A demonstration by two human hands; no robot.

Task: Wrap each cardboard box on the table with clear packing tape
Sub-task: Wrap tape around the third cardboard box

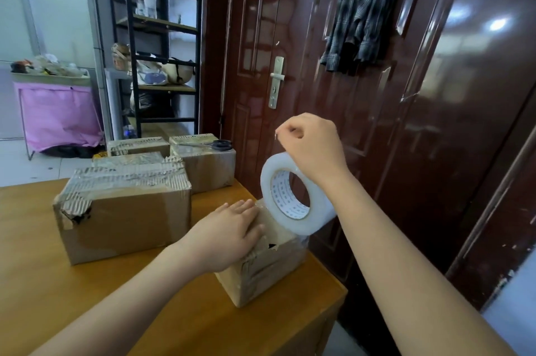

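Hands worked low centre: the left hand (229,235) lay flat, fingers straight, pressing the small box (262,265) against the table (43,283). Right of it the right hand (311,144) was clenched above the tape roll (293,193), seemingly pinching its film end, though the film barely showed. That box looked light and crushable, its cardboard torn, so steadying from the top suits it. Clear tape is thin, clingy; grip the roll's rim.

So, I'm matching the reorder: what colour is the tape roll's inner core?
White with small dark printed marks, on the tape roll held by the right hand; head view.
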